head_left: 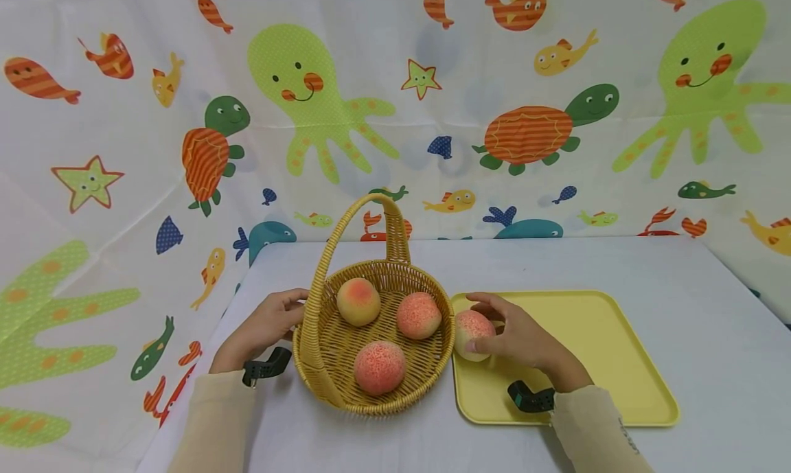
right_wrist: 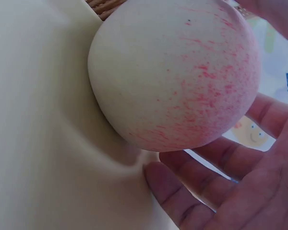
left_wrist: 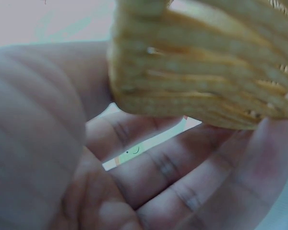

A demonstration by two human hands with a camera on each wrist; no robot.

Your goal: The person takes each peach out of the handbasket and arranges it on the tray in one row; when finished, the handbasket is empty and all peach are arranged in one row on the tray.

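A round wicker basket (head_left: pixel 383 272) with a tall arched handle stands left of the middle. In it lie a yellow-orange peach (head_left: pixel 358 302) and two pinkish-red peaches, one to the right (head_left: pixel 419 316) and one at the front (head_left: pixel 380 368). My left hand (head_left: pixel 272 322) holds the basket's left side; the left wrist view shows its fingers (left_wrist: pixel 168 167) bent beneath the woven wall. Over the tray's left end, my right hand (head_left: pixel 516 332) grips a pale peach with red speckles (right_wrist: pixel 173 76), thumb and fingers around it, close beside the basket's right wall.
The yellow tray (head_left: pixel 575 349) lies flat to the right of the basket, its left edge beside the basket wall. A white cloth covers the table (head_left: pixel 711 308). Behind it hangs a white curtain (head_left: pixel 371 68) printed with sea animals, which also runs along the left side.
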